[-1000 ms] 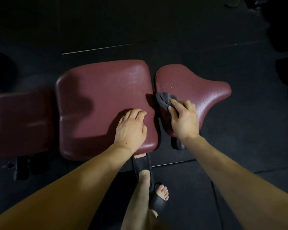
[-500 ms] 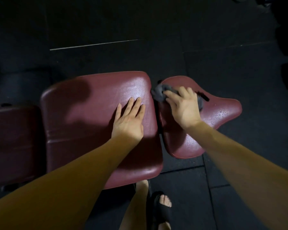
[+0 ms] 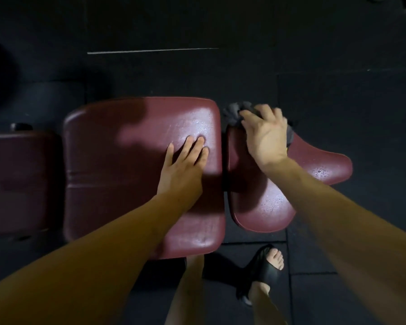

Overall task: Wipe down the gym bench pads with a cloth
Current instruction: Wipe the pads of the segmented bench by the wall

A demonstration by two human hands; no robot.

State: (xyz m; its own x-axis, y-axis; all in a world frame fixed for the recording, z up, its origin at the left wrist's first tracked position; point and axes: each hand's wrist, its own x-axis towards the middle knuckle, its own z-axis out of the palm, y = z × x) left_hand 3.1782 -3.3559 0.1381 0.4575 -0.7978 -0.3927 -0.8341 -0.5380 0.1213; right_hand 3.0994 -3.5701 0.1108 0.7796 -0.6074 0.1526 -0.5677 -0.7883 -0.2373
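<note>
Cloth (image 3: 234, 113): bunched at far edge of seat pad (image 3: 263, 202), part hanging over the edge, likely to catch the rim.
Right hand (image 3: 265, 134): on top of cloth, fingers bent over it, pressing down to drag it across seat pad.
Left hand (image 3: 185, 160): flat on back pad (image 3: 127, 160) just left of seat pad, fingers straight, holding nothing (probably bracing the lean).
Droplets (image 3: 320, 171): on seat pad's right tip, apparently not yet wiped.
</note>
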